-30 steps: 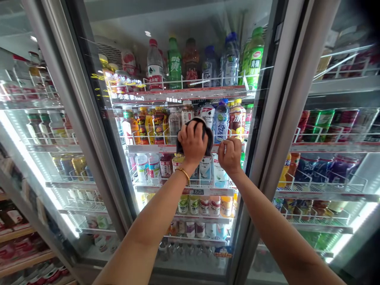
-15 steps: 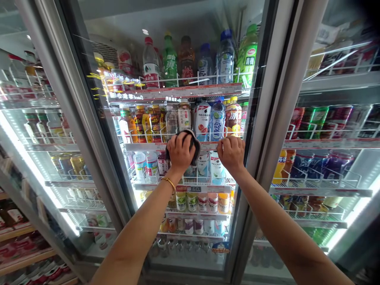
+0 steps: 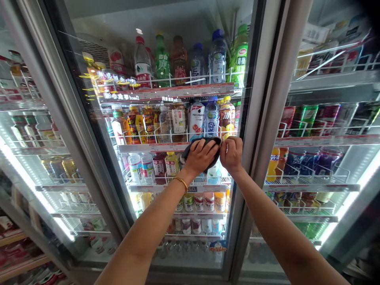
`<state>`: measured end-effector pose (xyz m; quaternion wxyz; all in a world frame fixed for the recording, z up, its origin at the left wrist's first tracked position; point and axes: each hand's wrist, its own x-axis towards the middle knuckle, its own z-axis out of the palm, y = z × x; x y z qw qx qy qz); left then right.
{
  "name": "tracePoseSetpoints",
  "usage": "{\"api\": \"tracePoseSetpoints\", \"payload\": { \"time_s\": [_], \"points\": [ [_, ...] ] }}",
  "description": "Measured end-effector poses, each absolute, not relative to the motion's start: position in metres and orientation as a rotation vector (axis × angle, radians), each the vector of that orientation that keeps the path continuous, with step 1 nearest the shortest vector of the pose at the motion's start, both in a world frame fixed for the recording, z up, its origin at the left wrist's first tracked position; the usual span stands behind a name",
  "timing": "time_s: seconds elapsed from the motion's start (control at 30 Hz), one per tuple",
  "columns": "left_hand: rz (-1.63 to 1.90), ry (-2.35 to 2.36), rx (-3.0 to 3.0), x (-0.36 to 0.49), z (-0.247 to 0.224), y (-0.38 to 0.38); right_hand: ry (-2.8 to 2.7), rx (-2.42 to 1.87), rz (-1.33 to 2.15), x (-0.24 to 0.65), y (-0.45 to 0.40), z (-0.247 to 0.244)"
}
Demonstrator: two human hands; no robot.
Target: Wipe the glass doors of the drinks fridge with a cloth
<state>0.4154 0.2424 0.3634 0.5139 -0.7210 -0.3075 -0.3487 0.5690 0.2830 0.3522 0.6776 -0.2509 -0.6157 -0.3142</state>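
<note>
Dark cloth (image 3: 211, 163): bunched under the left hand (image 3: 202, 156), against the glass door (image 3: 166, 18) of a drinks fridge, in front of the right half of the 2nd shelf rail (image 3: 148, 148) (counting from top).

Left hand: grasping the cloth, palm down on it, fingers bent over it. Gold bracelet (image 3: 182, 182) on that wrist.

Right hand: clenched in a loose fist (image 3: 232, 153), just beside the cloth's right edge. Can't tell if it pinches the edge or has anything inside.

Behind the glass, just above the hands, on shelf 2: white bottle with red print (image 3: 196, 118), blue-capped bottle (image 3: 211, 116), yellow-capped bottle (image 3: 227, 114). All 3 upright.

Lower: small display (image 3: 192, 189) on the 3rd rail, looks like "60", partly hidden by the left arm.

Top shelf: red-capped bottle (image 3: 142, 63) left of centre, large green bottle (image 3: 240, 59) far right. Reflected lettering (image 3: 118, 83) over the glass on the left.

Outer edges: metal door frame (image 3: 268, 99) to the right, then drink cans (image 3: 307, 118) behind the next door. 2 bright light strips, left (image 3: 35, 190) and right (image 3: 341, 206).
</note>
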Motion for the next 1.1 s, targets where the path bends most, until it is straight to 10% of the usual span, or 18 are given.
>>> {"api": "tracePoseSetpoints", "payload": {
  "time_s": [1.1],
  "points": [
    [-1.151,-1.040,-1.562,0.456,0.399,0.253,-1.293,-0.492,-0.481,0.590,0.276,0.344]
  ]
}}
